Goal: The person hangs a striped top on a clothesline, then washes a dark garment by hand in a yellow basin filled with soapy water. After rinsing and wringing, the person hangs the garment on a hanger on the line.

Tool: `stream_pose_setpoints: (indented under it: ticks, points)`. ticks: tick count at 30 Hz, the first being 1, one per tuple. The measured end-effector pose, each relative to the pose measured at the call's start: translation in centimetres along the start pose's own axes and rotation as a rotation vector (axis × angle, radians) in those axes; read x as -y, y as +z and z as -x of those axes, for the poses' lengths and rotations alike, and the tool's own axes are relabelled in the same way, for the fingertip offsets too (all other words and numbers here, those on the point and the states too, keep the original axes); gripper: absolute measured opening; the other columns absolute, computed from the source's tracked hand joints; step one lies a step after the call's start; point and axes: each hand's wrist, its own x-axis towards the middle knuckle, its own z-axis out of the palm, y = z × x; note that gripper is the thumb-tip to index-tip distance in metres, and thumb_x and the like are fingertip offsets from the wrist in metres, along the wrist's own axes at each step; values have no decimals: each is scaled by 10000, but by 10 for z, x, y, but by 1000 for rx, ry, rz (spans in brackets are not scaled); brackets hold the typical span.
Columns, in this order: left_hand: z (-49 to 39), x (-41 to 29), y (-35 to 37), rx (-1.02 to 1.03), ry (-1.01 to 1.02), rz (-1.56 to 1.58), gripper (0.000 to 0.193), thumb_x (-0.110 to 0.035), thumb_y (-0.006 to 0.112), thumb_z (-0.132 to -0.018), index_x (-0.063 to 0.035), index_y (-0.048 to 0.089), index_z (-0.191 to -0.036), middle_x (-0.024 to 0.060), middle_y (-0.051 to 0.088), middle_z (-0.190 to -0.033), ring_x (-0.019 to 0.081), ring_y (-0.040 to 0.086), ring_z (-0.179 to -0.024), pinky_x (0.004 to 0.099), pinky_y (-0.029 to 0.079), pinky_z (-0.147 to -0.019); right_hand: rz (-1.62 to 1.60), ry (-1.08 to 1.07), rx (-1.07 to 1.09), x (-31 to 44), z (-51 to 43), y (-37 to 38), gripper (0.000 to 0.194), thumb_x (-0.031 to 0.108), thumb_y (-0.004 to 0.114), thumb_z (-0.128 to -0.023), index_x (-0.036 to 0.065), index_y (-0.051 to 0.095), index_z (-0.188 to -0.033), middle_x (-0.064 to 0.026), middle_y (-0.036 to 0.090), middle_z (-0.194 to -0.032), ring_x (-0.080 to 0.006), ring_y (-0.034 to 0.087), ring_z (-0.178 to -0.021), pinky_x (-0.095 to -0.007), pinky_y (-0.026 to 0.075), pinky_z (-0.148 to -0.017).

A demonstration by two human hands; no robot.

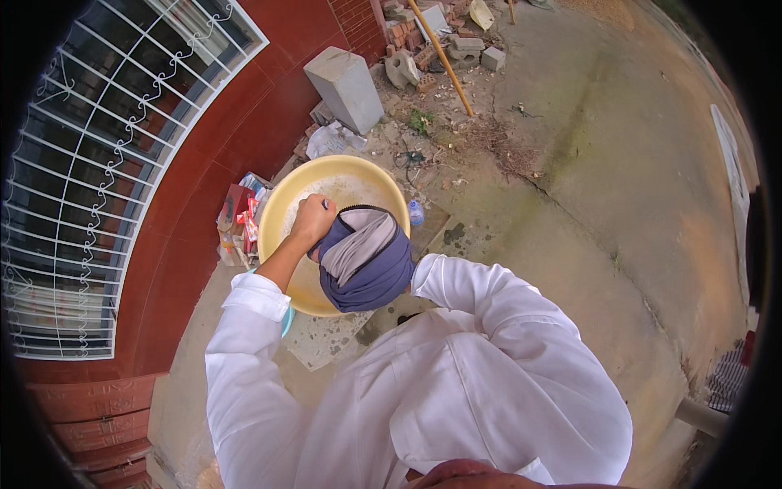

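A dark blue zippered garment (385,275) with a pale grey lining is bunched up over the right part of a large yellow plastic basin (269,214). Closed around the cloth's left edge is my left hand (316,217), its back turned up, above the basin. White suds float on the liquid inside. My right hand is out of view under the cloth; only its wrist shows at the garment's right edge, below a white sleeve.
Right of the basin stands a small clear bottle (415,212). Boxes and packets (235,226) lie at its left, by the red tiled wall. A light-blue basin (287,322) peeks out below. Beyond are a grey block (345,88), rubble (427,58) and a yellow pole (443,58).
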Motion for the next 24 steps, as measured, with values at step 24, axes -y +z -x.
stream_pose_setpoints:
  ticks: [24]
  points:
    - [29,-297,187,362,957,267,281,-211,639,-896,56,688,-819,285,668,-764,476,676,-782,512,518,-695,-279,-801,-560,-88,214,-53,427,424,632,-1000,24,700,-1132,-100,717,-1078,-224,669,-1000,-373,534,-894]
